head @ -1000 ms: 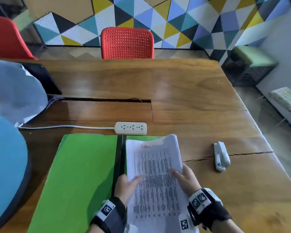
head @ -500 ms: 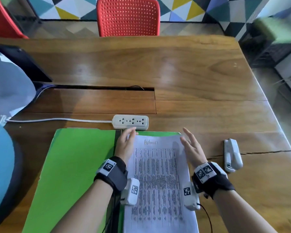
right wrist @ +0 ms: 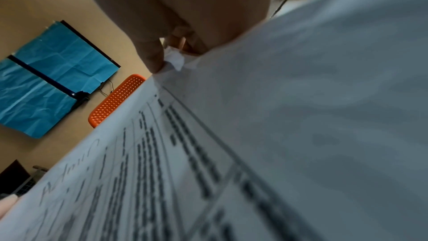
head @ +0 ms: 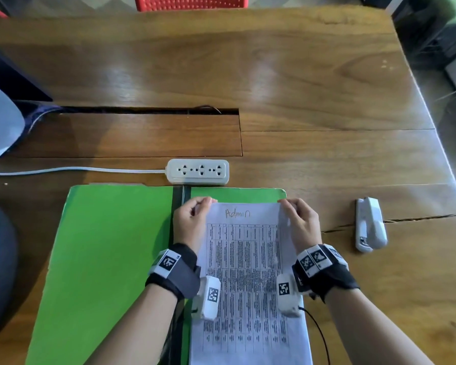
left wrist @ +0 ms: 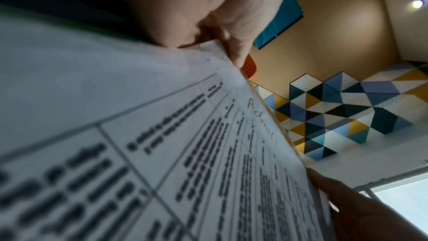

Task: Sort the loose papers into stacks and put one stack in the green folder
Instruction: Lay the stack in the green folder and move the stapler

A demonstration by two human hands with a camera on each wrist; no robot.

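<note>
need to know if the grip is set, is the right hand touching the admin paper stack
Touching. The right wrist view shows the right hand pinching the crumpled top corner of the paper stack; the head view shows its fingers curled on that corner.

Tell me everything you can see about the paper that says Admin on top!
The paper stack is white, printed with a dense table of small blurred text, and "Admin" is handwritten along its top edge. It lies on the right half of the open green folder, lengthwise toward the person. The left hand pinches its top left corner and the right hand its top right corner, which looks slightly crumpled. Both far corners seem a little lifted.
</note>
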